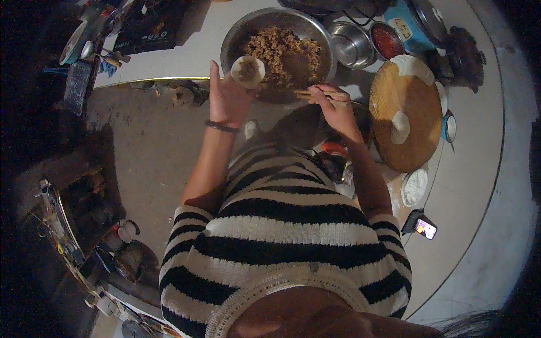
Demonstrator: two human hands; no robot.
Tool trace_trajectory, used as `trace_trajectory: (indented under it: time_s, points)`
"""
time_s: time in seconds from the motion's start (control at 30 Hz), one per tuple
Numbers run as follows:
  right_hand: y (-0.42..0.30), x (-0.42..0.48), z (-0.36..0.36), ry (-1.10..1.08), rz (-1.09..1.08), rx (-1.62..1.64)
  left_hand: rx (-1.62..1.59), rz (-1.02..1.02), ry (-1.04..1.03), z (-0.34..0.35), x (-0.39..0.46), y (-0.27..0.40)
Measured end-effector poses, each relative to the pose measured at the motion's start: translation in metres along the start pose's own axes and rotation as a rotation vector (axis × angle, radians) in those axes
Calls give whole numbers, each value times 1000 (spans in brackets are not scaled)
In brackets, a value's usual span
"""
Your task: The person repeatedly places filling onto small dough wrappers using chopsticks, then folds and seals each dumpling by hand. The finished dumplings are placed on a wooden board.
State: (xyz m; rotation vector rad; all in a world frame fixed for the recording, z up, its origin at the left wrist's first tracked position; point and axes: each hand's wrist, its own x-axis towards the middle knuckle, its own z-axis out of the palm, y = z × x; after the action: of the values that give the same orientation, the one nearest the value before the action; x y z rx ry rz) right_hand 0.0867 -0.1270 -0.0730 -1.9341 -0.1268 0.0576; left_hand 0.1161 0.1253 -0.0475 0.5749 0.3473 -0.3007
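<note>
On the fingers of my left hand (pixel 230 101), palm up and thumb apart, rests a round dough wrapper (pixel 253 78) with some brownish filling at its middle. Wooden chopsticks (pixel 301 94) are gripped in my right hand (pixel 336 110), their tips pointing left over the near rim of a large metal bowl (pixel 313 28). Inside that bowl is a crumbly minced filling (pixel 272 44), heaped toward the far and left sides. The wrapper is held above the bowl's near left edge, apart from the chopsticks.
A round wooden board (pixel 412 91) at right bears overlapping wrappers (pixel 412 69) and a single dough round (pixel 400 129). Near it are a bowl of white flour (pixel 415 188) and a phone (pixel 426 229). Behind stand a steel pot (pixel 348 46), red sauce (pixel 386 41) and a blue appliance (pixel 403 27).
</note>
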Motion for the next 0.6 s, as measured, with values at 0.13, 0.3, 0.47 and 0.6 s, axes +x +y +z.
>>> trace_trajectory:
  time_s: [0.13,0.3,0.47,0.6]
  points:
    - [24,3,-9,-63,-63,-16,-18,1,-16,-7,0,1]
    - [8,6,-19,-66,155,239,8,25,-2,-10,-3,1]
    - [26,7,-34,0,376,578,62,47,17,-10,-4,2]
    - [32,3,-44,38,426,856,139,32,25,-13,-3,2]
